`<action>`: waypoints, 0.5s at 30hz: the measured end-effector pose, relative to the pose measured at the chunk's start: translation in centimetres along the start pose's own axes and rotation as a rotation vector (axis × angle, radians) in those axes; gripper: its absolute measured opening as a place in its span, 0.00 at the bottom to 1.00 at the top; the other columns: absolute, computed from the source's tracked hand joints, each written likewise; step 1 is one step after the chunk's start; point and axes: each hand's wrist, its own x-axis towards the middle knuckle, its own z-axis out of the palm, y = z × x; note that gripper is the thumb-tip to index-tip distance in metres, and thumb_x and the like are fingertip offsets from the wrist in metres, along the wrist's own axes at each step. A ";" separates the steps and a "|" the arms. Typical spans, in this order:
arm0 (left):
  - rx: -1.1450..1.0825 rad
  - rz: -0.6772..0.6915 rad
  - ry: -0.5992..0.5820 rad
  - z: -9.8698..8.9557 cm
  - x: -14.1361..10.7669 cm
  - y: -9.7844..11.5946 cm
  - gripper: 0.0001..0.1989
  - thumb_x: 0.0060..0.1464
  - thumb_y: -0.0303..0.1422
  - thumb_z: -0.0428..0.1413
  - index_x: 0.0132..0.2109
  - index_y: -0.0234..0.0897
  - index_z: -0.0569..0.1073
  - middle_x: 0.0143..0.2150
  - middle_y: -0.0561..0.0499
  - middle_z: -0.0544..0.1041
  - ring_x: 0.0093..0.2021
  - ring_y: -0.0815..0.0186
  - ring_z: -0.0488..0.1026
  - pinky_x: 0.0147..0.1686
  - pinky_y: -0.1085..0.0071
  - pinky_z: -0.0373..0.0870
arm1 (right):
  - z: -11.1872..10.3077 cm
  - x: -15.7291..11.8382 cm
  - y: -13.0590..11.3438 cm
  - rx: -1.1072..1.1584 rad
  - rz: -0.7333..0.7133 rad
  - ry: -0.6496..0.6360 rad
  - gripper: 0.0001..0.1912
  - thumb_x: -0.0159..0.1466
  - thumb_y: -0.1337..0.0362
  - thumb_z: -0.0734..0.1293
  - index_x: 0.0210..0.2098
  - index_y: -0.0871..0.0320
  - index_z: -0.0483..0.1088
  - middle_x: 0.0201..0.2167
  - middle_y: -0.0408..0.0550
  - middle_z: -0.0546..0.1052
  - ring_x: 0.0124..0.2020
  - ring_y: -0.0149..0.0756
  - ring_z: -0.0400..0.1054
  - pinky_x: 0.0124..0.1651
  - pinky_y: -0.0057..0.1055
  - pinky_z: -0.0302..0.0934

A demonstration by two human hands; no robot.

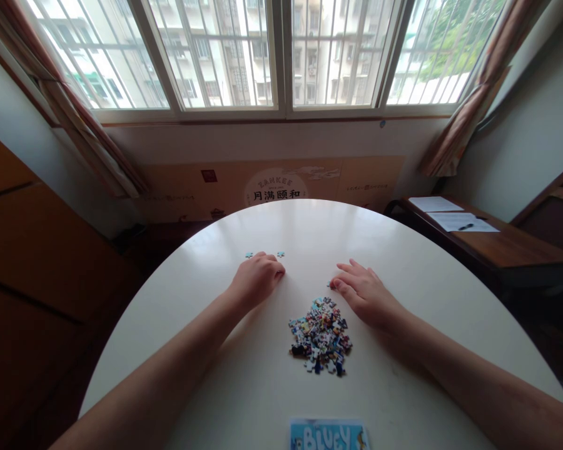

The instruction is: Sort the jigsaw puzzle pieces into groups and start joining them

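My left hand (259,276) is closed with its fingers curled down at the white table, left of centre. Whatever its fingertips may hold is hidden. Just beyond it lie two pale blue jigsaw pieces, one at the left (249,255) and one at the right (281,254). My right hand (363,294) rests to the right, thumb and index finger together at a small pale jigsaw piece (329,285), the other fingers stretched forward. Between my forearms sits a heap of mixed jigsaw pieces (323,334), nearest to my right hand.
The round white table (182,387) has a blue box or card reading "BLUEY" (328,435) at its near edge. Beyond it stand a printed cardboard panel (169,181) and a barred window. At the right, a wooden desk (516,240) carries papers (460,222) and a pen.
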 end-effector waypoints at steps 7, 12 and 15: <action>0.007 -0.123 0.109 0.3 0.1 -3.8 0.13 0.59 0.25 0.52 0.41 0.41 0.82 0.39 0.48 0.83 0.44 0.55 0.75 0.41 0.63 0.72 | 0.0 0.0 -0.1 -0.002 0.001 -0.006 0.21 0.74 0.54 0.54 0.49 0.51 0.77 0.68 0.51 0.66 0.73 0.58 0.46 0.69 0.65 0.40; 0.003 -0.126 0.159 1.4 0.7 -3.8 0.14 0.61 0.27 0.53 0.47 0.41 0.82 0.41 0.45 0.82 0.44 0.56 0.77 0.45 0.61 0.72 | 0.2 0.1 0.1 0.004 -0.001 0.003 0.20 0.73 0.55 0.55 0.48 0.51 0.77 0.67 0.51 0.67 0.73 0.57 0.47 0.68 0.65 0.41; -0.010 -0.097 0.174 2.0 1.0 -4.2 0.15 0.61 0.26 0.53 0.49 0.42 0.81 0.43 0.46 0.83 0.48 0.55 0.77 0.51 0.57 0.70 | 0.4 0.1 0.1 0.016 -0.002 0.008 0.20 0.73 0.55 0.55 0.48 0.51 0.77 0.66 0.50 0.68 0.73 0.57 0.47 0.68 0.66 0.41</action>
